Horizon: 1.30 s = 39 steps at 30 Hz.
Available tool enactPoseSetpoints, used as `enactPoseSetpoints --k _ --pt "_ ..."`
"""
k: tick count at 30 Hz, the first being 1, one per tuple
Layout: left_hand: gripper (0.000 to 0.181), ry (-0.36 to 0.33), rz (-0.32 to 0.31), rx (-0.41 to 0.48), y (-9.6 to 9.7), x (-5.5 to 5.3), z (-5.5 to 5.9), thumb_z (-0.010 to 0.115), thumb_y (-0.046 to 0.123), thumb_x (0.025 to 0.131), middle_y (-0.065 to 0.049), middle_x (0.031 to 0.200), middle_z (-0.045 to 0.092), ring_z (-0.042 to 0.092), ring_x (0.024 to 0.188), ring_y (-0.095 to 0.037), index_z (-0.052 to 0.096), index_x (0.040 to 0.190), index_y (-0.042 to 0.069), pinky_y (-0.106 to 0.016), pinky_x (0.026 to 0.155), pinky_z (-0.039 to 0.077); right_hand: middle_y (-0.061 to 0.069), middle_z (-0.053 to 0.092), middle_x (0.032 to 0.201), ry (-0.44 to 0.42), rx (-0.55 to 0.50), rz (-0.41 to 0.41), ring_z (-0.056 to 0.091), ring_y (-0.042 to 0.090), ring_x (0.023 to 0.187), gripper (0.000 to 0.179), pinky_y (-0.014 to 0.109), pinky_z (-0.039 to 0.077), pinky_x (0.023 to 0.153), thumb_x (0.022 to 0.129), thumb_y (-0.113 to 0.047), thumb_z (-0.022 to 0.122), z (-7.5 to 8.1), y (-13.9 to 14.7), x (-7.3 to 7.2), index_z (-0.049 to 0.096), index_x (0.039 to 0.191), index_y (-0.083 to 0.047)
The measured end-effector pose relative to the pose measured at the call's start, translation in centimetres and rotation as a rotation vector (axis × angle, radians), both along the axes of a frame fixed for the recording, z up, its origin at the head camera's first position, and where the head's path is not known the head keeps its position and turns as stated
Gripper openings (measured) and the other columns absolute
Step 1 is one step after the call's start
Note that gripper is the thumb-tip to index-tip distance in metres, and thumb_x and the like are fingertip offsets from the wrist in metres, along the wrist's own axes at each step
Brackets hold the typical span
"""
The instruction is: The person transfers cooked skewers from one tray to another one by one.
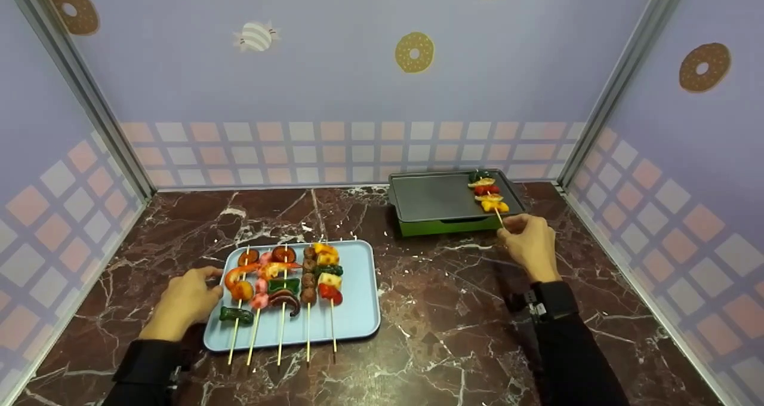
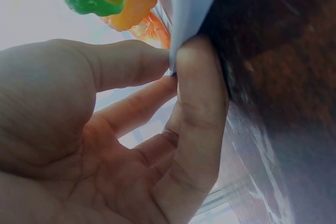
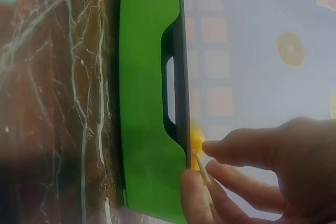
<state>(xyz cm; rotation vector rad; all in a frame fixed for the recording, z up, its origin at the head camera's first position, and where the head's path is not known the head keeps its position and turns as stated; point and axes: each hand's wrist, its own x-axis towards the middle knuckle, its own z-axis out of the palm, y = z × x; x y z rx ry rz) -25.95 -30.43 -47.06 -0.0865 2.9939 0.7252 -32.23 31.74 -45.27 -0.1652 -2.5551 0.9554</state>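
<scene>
My left hand (image 1: 186, 301) pinches the left rim of a light blue tray (image 1: 358, 280); in the left wrist view the thumb lies on one side of the tray edge (image 2: 184, 9) and a finger on the other. Several food skewers lie side by side on the tray, among them a meatball skewer (image 1: 308, 277) and a shrimp skewer (image 1: 240, 289). At the back right, my right hand (image 1: 530, 245) holds the bare stick end of a vegetable skewer (image 1: 488, 190). Its food part rests on the right side of a grill (image 1: 436, 194) with a dark plate and green base.
The tray and grill stand apart on a dark red marbled tabletop (image 1: 436, 310). Behind the grill rises a lilac wall (image 1: 334, 83) with printed donuts and checks. Side walls with metal corner posts (image 1: 621, 77) enclose the table left and right.
</scene>
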Motion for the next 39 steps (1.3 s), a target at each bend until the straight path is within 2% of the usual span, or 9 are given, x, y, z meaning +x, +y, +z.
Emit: enactPoseSetpoints --k 8,19,23,29,35,39 --pt "0.046 0.012 0.002 -0.005 0.11 -0.08 -0.13 0.06 0.019 0.097 -0.035 0.132 0.059 0.057 0.095 -0.045 0.062 0.139 0.001 -0.055 0.074 0.046 0.009 0.076 0.09 0.003 -0.009 -0.026 0.07 0.029 0.082 0.019 0.044 0.052 0.076 0.09 -0.015 0.076 -0.28 0.17 -0.13 0.079 0.106 -0.005" --pt "0.045 0.037 -0.016 -0.009 0.03 -0.27 -0.02 0.062 0.018 0.096 -0.035 0.128 0.061 0.057 0.092 -0.045 0.062 0.137 -0.001 -0.056 0.076 0.045 0.007 0.076 0.089 -0.014 -0.042 -0.041 0.071 0.023 0.072 0.016 0.036 0.053 0.064 0.093 -0.016 0.075 -0.83 0.42 -0.57 0.08 0.106 -0.007" --pt "0.045 0.036 -0.012 -0.007 0.03 -0.18 -0.06 0.061 0.018 0.096 -0.034 0.128 0.061 0.058 0.096 -0.046 0.062 0.137 -0.001 -0.057 0.078 0.046 0.007 0.077 0.09 -0.038 -0.051 -0.058 0.07 0.023 0.075 0.015 0.037 0.053 0.067 0.093 -0.017 0.075 -0.73 0.42 -0.7 0.08 0.106 -0.009" --pt "0.044 0.02 -0.002 -0.003 0.03 -0.01 -0.13 0.06 0.018 0.097 -0.031 0.125 0.063 0.057 0.091 -0.042 0.062 0.137 0.001 -0.054 0.074 0.046 0.008 0.077 0.095 -0.094 -0.093 -0.049 0.071 0.026 0.082 0.02 0.039 0.053 0.074 0.092 -0.017 0.076 -0.4 0.47 -0.66 0.08 0.11 -0.009" --pt "0.044 0.019 -0.005 0.0 0.07 0.1 -0.17 0.059 0.018 0.097 -0.03 0.125 0.064 0.057 0.086 -0.038 0.063 0.137 0.001 -0.051 0.07 0.045 0.009 0.077 0.097 -0.125 -0.15 -0.044 0.07 0.025 0.083 0.023 0.035 0.052 0.072 0.09 -0.017 0.077 -0.33 0.65 -0.73 0.08 0.111 -0.007" --pt "0.044 0.011 -0.004 0.003 0.15 0.06 -0.09 0.059 0.018 0.098 -0.027 0.116 0.066 0.056 0.079 -0.035 0.061 0.138 0.0 -0.047 0.069 0.043 0.01 0.077 0.097 -0.137 -0.144 -0.038 0.069 0.026 0.085 0.024 0.036 0.052 0.073 0.09 -0.018 0.077 -0.36 0.57 -0.76 0.08 0.112 -0.007"
